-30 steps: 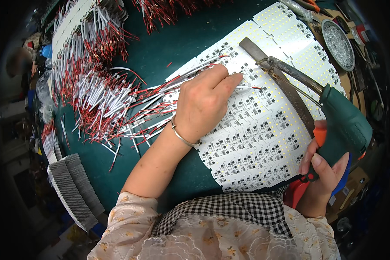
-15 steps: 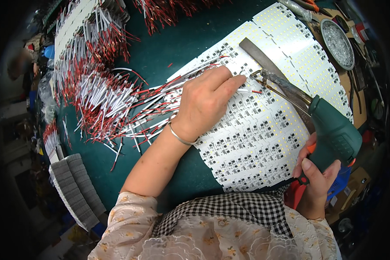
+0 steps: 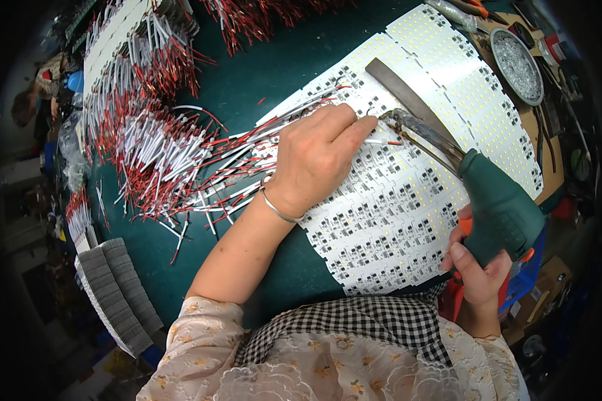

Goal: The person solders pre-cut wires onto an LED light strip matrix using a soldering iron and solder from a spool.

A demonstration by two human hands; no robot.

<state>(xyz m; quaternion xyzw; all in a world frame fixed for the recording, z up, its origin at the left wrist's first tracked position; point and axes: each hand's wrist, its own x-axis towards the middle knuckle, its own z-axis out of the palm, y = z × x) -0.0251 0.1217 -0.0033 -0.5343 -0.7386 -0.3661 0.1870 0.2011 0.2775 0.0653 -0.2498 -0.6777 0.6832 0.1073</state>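
Note:
My left hand [image 3: 321, 150] is closed over the sheet of white LED circuit boards [image 3: 374, 220], thumb and forefinger pinched together. Thin red and white wires [image 3: 237, 157] run under and past it, and a white wire with a red end [image 3: 384, 142] sticks out beyond the fingers; the grip itself is partly hidden. In my right hand [image 3: 478, 267] is a green soldering gun [image 3: 505, 207] with orange parts, held by its handle. Its dark tip [image 3: 391, 117] reaches the board close to my left fingertips. I cannot tell whether it touches the wire.
A flat dark metal bar [image 3: 408, 97] lies across the boards. Heaps of red and white wires [image 3: 157, 150] spread at left. Stacked grey strips [image 3: 117, 291] stand at the lower left. A round metal dish [image 3: 517, 67] and orange-handled pliers [image 3: 475, 8] lie at the far right.
The soldering gun and my right hand have shifted left, bringing the tip nearer my left fingertips. The board sheet and metal bar have moved very slightly left. My left hand stays nearly still.

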